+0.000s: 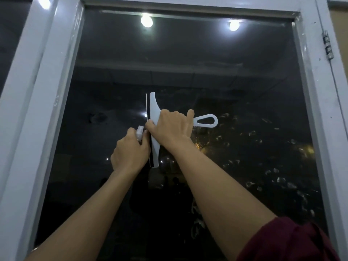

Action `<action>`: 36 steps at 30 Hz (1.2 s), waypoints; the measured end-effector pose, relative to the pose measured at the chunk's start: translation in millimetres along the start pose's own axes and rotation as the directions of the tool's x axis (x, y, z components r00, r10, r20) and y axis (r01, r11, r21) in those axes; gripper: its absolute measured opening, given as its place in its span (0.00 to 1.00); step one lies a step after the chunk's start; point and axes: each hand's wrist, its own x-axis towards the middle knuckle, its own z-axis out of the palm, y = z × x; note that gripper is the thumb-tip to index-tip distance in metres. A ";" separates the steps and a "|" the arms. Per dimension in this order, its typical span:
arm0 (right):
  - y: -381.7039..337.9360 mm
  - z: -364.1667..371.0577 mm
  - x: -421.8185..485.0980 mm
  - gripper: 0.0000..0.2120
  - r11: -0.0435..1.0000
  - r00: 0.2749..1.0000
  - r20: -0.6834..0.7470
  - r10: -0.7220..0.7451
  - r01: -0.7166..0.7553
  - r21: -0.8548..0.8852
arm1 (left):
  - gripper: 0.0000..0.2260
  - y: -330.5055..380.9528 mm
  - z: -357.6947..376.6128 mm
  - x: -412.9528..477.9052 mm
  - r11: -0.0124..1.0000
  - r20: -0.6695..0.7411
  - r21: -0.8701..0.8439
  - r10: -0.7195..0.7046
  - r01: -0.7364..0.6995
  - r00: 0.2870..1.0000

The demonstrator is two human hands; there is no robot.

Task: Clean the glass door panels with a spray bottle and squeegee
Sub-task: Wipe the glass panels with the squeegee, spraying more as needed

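A dark red sleeve (288, 242) sits nearest, on the right arm, and both bare forearms reach up and forward to the glass. The right hand (170, 127) grips the white squeegee (154, 110) around the neck of its handle, fingers (150, 126) curled tight over the plastic, while the looped handle end pokes out to the right past the thumb. The blade stands upright with its black rubber edge facing left and laid against the glass panel (188, 63), which looks like the set-up for a sideways pull across the pane. The left hand (130, 153) is just beside and below it, closed around a small white spray bottle (140, 133) with only the top showing above the knuckles; it seems kept there ready for another squirt, though it crowds the blade's lower half and would likely have to shift out of a leftward stroke. On the glass to the right of the squeegee lie scattered droplets and smears, so that part probably remains to be wiped. Beyond, the white door frame (47, 91) borders the pane, a metal hinge (327, 45) sits on its right side, and ceiling lights reflect near the top.
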 end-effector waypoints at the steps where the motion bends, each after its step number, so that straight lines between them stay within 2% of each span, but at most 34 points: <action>1: 4.1 2.4 -0.7 0.21 1.000 1.000 -0.008 0.011 -0.010 0.008 | 0.17 -0.6 1.8 -0.4 1.000 -0.014 0.003 0.006 -0.005 1.000; 7: 59.6 2.2 -12.1 0.23 0.998 0.998 0.012 0.068 -0.068 0.017 | 0.17 -2.1 4.8 0.5 0.996 -0.049 0.077 0.047 -0.043 0.998; 11: 106.9 -11.0 -19.1 0.24 0.997 0.997 0.045 0.061 -0.063 0.038 | 0.18 -4.6 4.4 5.8 0.995 -0.028 0.100 0.027 -0.024 0.999; 16: 147.5 -26.1 -24.6 0.25 0.989 0.987 0.067 0.149 -0.149 -0.011 | 0.18 -10.8 3.4 11.8 0.996 0.011 0.088 -0.011 0.010 1.000; 18: 145.4 -27.5 -24.4 0.24 0.986 0.985 0.047 0.164 -0.164 0.012 | 0.17 -11.2 2.8 11.8 0.995 0.023 0.097 -0.008 0.006 1.000; 23: 89.9 -21.9 -12.8 0.22 0.990 0.982 -0.135 0.134 -0.125 0.070 | 0.16 -7.7 1.4 11.7 0.994 0.044 0.110 -0.023 0.019 0.999; 29: 6.5 2.0 17.1 0.23 0.999 0.994 -0.101 0.040 -0.038 0.021 | 0.15 -6.9 0.6 11.5 0.996 0.066 0.081 -0.041 0.036 0.997; 33: 1.4 3.9 24.6 0.23 0.999 0.994 -0.098 0.037 -0.037 -0.006 | 0.15 -4.7 4.0 8.9 0.995 0.030 0.099 -0.022 0.019 0.999; 36: 23.3 -0.4 21.5 0.23 0.999 0.994 -0.095 0.050 -0.052 -0.014 | 0.17 -2.7 6.0 6.0 0.994 -0.003 0.106 -0.031 0.031 1.000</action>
